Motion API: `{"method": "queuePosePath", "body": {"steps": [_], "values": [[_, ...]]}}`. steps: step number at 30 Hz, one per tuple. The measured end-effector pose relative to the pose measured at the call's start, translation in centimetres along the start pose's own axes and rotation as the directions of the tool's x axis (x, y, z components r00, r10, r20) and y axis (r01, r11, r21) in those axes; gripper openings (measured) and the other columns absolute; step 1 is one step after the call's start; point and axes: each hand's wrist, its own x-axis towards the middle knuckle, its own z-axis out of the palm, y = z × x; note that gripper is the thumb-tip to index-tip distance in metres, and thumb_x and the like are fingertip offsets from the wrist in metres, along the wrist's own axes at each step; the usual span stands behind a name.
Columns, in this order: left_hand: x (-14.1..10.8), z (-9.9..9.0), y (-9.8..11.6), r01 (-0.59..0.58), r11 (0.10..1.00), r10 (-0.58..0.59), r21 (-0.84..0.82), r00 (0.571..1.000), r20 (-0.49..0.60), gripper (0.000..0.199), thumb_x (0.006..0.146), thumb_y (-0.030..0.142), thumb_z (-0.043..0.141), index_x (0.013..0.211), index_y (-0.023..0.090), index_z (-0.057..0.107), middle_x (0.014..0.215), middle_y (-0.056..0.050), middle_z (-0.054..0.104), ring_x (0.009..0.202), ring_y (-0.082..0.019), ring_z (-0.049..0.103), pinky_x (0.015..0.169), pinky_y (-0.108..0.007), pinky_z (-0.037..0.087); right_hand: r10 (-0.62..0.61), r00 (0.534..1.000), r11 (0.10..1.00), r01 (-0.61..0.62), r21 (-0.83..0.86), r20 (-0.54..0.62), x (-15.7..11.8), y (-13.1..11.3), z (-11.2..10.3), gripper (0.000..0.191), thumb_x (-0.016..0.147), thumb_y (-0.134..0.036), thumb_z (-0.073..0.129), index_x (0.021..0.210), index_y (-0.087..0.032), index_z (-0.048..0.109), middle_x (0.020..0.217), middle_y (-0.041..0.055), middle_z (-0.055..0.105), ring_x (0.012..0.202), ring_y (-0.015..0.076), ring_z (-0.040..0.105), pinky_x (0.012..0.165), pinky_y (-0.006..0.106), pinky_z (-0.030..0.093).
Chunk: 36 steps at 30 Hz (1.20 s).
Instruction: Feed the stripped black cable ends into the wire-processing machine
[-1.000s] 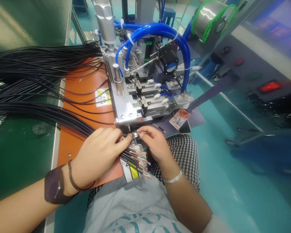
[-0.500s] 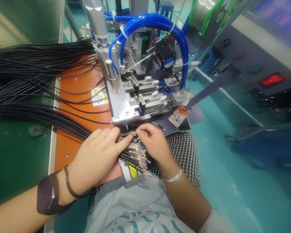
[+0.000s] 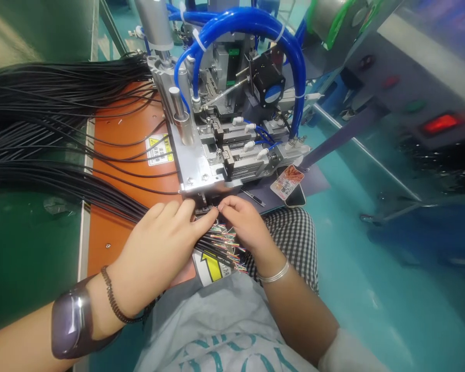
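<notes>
My left hand (image 3: 165, 232) lies over a bundle of black cables (image 3: 118, 199), its fingers curled and its thumb reaching to a cable end in front of the machine. My right hand (image 3: 245, 219) pinches the tiny wires at that end, meeting the left fingertips. The held cable itself is mostly hidden by my fingers. Just below the hands, the other cables end in stripped, fanned-out coloured wires (image 3: 228, 243). The metal machine (image 3: 199, 173) stands right behind my fingertips, with several single black cables running into its left side.
An orange plate (image 3: 120, 175) carries the cables, with a warning label (image 3: 158, 150). A knife-like tool (image 3: 253, 197) and a phone (image 3: 289, 186) lie at the right. Blue air hoses (image 3: 251, 20) arch above; a solder wire spool (image 3: 329, 18) hangs behind.
The left hand has shifted slightly right and its fingers sit nearer the machine's front edge. Both hands still meet at the wire end. The view has tilted a little.
</notes>
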Motion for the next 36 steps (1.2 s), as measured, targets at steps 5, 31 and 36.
{"method": "queuePosePath", "body": {"steps": [5, 31, 36], "values": [[-0.3, 0.7, -0.4, -0.043, 0.999, 0.042, -0.012, 0.995, -0.091, 0.043, 0.083, 0.006, 0.047, 0.121, 0.019, 0.061, 0.087, -0.009, 0.060, 0.073, -0.025, 0.055, 0.063, -0.038, 0.042, -0.091, 0.995, 0.995, 0.090, -0.052, -0.027, -0.2, -0.2, -0.3, 0.020, 0.078, -0.031, 0.063, 0.095, -0.021, 0.069, 0.087, 0.0010, 0.070, 0.080, 0.0166, 0.062, 0.071, 0.028, 0.049], [-1.8, -1.1, 0.9, 0.068, 0.998, -0.068, 0.015, 0.998, 0.017, 0.028, 0.072, 0.007, 0.060, 0.098, 0.006, 0.069, 0.074, -0.009, 0.063, 0.068, -0.026, 0.060, 0.060, -0.040, 0.053, -0.554, 0.766, 0.640, 0.642, -0.422, 0.327, -3.1, -1.3, -2.2, 0.023, 0.090, -0.016, 0.064, 0.110, -0.027, 0.068, 0.090, 0.0005, 0.061, 0.082, 0.0151, 0.055, 0.076, 0.030, 0.045], [-1.9, -1.1, 0.3, 0.065, 0.997, -0.064, -0.046, 0.998, 0.026, 0.027, 0.069, 0.013, 0.066, 0.096, 0.007, 0.067, 0.074, -0.008, 0.063, 0.068, -0.027, 0.060, 0.060, -0.042, 0.053, -0.687, 0.581, 0.442, 0.811, -0.383, 0.437, -3.7, -1.7, -2.1, 0.017, 0.094, -0.019, 0.061, 0.106, -0.026, 0.070, 0.090, 0.0027, 0.066, 0.084, 0.0172, 0.056, 0.078, 0.033, 0.048]]}}
